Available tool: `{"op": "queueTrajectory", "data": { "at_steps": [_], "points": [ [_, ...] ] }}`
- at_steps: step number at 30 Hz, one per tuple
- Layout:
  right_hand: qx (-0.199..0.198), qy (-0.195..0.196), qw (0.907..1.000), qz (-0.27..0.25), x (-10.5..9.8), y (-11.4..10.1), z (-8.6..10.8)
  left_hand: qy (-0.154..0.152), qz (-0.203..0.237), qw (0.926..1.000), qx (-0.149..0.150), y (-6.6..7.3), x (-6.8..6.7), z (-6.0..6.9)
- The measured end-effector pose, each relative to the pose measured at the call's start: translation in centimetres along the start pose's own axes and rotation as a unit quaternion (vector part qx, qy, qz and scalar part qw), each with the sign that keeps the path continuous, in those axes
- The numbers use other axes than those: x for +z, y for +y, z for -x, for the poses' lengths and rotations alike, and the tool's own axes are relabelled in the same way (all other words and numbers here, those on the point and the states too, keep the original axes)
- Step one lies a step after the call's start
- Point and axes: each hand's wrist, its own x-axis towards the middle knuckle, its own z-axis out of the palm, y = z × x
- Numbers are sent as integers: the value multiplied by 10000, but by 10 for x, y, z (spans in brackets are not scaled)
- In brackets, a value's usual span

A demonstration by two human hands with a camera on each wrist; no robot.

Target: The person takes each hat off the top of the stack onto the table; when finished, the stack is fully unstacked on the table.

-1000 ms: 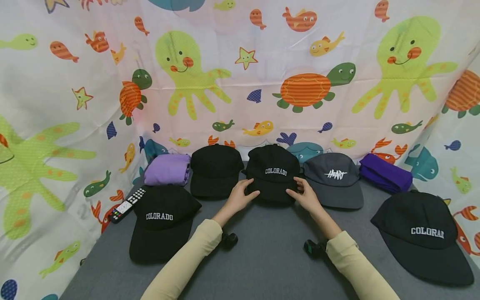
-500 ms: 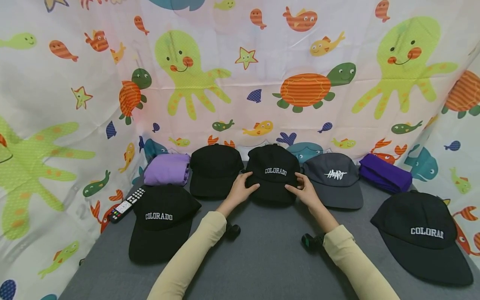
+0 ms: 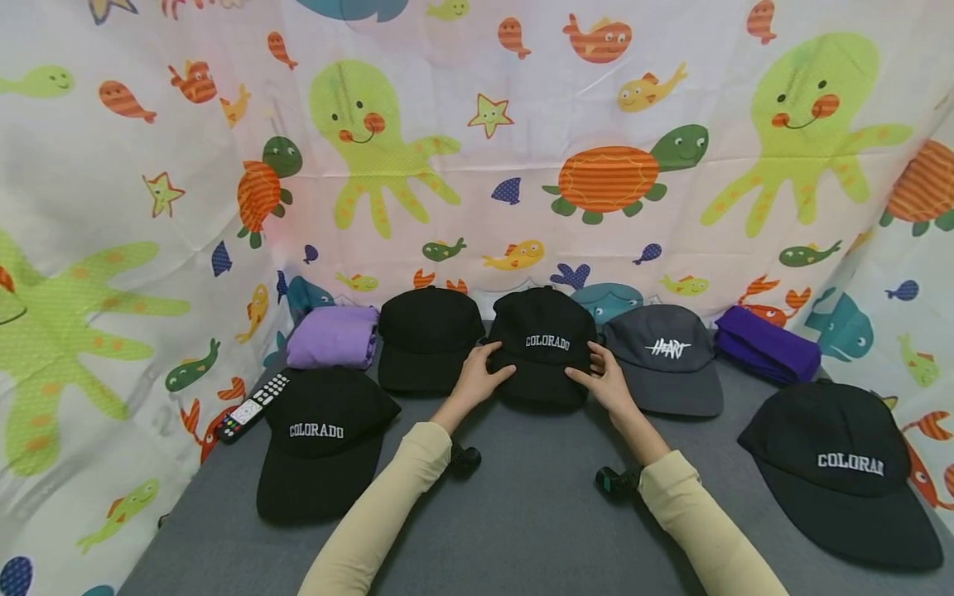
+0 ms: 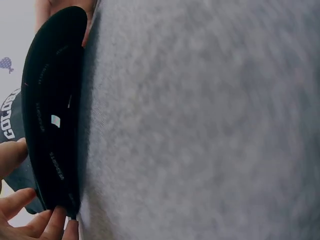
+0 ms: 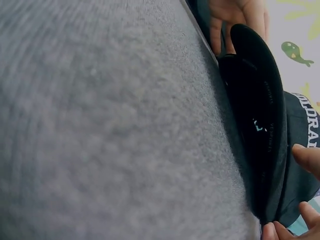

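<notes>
A black baseball cap (image 3: 542, 319) with white COLORADO lettering stands at the back middle, its brim toward me. My left hand (image 3: 473, 384) holds its left side, thumb toward the brim and fingers along the edge. On the opposite side, my right hand (image 3: 609, 384) holds the cap in the same way. The left wrist view shows the underside of the brim (image 4: 52, 100), with left fingertips (image 4: 55, 220) at its rim. In the right wrist view, right fingertips (image 5: 280, 230) touch the brim's lower corner, and the thumb (image 5: 305, 157) lies over the cap's front.
A plain black cap (image 3: 430, 335) and a grey HEART cap (image 3: 659, 356) flank it closely. Two more black caps (image 3: 320, 447) (image 3: 838, 472) lie nearer me. Folded lilac cloth (image 3: 331, 337), purple cloth (image 3: 768, 343) and a remote control (image 3: 253, 407) sit around them. A printed curtain (image 3: 477, 190) hangs behind.
Both hands have come slightly inward, and the right fingers have closed in on the cap's side. The cap has barely shifted; the other things have stayed put.
</notes>
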Motion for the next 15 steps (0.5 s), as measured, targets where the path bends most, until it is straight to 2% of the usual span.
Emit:
{"op": "queueTrajectory", "data": {
  "at_steps": [15],
  "points": [
    [-124, -74, 9998, -104, -4, 2, 5, 240, 36, 9996, -155, 7, -8, 6]
  ]
}}
